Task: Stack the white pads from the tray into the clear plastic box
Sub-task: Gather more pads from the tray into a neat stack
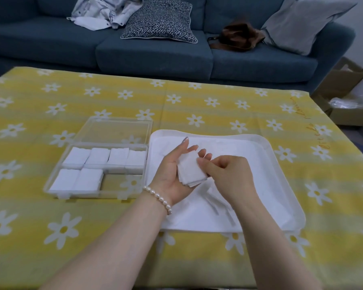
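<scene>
pads (190,172) lie mid-frame in the cupped left hand (172,174); right hand (224,170) pinches their edge. square them, then fill the box (122,181) gap.

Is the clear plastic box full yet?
Not full. The clear plastic box holds six stacks of white pads; the near-right part shows tablecloth through the bottom.

Bare forearms; a pearl bracelet (158,198) circles the left wrist.

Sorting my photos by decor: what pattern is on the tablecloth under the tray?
Yellow stripes with white daisies on the tablecloth, clearest in the head view.
</scene>
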`<state>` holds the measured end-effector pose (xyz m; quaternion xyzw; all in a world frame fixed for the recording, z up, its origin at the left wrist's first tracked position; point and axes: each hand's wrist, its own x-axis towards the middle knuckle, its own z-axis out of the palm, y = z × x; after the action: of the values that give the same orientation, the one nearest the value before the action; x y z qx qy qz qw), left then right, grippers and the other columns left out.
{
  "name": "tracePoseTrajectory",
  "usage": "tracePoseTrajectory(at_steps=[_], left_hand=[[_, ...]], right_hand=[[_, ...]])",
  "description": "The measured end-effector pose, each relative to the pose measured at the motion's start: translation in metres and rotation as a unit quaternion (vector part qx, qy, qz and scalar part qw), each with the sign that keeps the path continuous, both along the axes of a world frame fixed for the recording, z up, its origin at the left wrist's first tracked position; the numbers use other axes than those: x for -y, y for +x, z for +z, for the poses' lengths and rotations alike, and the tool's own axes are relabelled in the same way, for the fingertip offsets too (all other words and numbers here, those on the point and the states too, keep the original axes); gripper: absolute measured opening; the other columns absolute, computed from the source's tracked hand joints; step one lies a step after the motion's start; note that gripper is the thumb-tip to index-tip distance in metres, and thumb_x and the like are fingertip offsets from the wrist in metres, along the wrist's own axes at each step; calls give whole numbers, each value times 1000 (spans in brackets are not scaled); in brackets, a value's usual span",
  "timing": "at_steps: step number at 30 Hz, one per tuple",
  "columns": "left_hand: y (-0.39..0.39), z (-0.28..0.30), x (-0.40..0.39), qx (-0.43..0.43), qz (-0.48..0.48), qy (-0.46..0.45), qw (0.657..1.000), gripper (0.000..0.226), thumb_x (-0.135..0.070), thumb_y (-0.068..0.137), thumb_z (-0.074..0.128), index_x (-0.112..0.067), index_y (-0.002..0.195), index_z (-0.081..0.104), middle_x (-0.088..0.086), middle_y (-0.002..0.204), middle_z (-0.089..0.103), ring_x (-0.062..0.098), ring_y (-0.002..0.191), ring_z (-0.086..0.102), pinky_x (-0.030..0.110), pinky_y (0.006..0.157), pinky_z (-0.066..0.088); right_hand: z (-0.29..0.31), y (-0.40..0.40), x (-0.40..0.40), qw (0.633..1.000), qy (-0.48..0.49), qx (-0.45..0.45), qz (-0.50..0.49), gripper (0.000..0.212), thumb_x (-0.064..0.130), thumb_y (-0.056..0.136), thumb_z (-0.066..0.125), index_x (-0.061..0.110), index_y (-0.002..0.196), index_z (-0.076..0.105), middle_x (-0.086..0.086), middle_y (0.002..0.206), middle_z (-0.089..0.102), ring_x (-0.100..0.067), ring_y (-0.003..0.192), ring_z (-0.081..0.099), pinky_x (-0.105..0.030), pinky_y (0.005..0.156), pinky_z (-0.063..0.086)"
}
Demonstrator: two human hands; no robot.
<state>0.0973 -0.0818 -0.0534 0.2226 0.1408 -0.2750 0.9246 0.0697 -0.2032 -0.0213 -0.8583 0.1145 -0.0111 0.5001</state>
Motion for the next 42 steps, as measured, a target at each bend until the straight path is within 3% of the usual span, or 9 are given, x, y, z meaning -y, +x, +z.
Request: tracePoseTrajectory(at_steps=[4,7,10,13,20,25,34,39,42], left_hand=[[-1,1,-1,-20,-47,11,999,57,-46,64,77,-11,104,55,11,81,65,23,68,66,35,62,57],[-1,1,0,-3,-81,33,996,80,-67,57,70,-12,112,53,11,84,64,22,74,64,34,63,56],[-4,1,4,52,-137,49,988,76,-78,60,57,-16,103,57,7,89,61,22,85,62,34,72,53],[-7,2,5,101,-153,82,980,70,-77,61,52,-15,89,71,6,90,68,21,86,68,30,71,56],[-13,6,5,224,-173,98,954,71,-52,49,81,-8,103,65,9,93,69,21,88,68,28,67,57],[-14,3,8,232,-156,137,950,78,-44,39,91,-12,103,60,8,91,67,19,82,68,27,62,55],[-7,4,0,92,-226,110,964,100,-90,67,21,-11,94,76,7,87,71,21,78,70,28,61,55],[-9,1,4,60,-218,149,963,88,-86,72,22,-18,80,77,2,72,71,18,63,69,22,50,51],[-7,1,4,35,-190,142,971,84,-84,74,28,-15,88,74,3,76,68,18,65,66,24,54,53]], right_hand=[[21,0,14,982,-111,143,56,22,39,66,77,32,75,58,18,80,56,-6,82,49,-15,68,36],[22,-5,16,952,-172,64,244,91,42,49,86,40,128,41,27,118,42,0,120,28,-20,96,22],[11,-5,9,926,-235,43,294,117,40,51,85,37,145,16,19,134,40,-5,132,18,-23,101,14],[4,-3,6,923,-249,55,290,112,37,57,80,38,146,12,16,135,42,-8,129,23,-23,101,14],[5,-1,5,923,-265,68,271,77,44,61,79,30,130,47,13,126,52,-10,124,37,-26,95,21],[2,-2,4,931,-265,48,246,79,45,61,78,29,130,44,12,129,46,-12,121,40,-26,92,22],[8,-1,7,919,-295,34,259,66,49,62,76,29,120,52,9,113,53,-14,108,47,-34,94,34],[1,-1,5,894,-344,-11,288,92,55,62,74,30,141,34,7,134,44,-15,123,38,-33,98,28],[8,-1,10,933,-204,-71,288,105,50,57,82,34,145,26,9,137,41,-9,121,44,-28,102,37]])
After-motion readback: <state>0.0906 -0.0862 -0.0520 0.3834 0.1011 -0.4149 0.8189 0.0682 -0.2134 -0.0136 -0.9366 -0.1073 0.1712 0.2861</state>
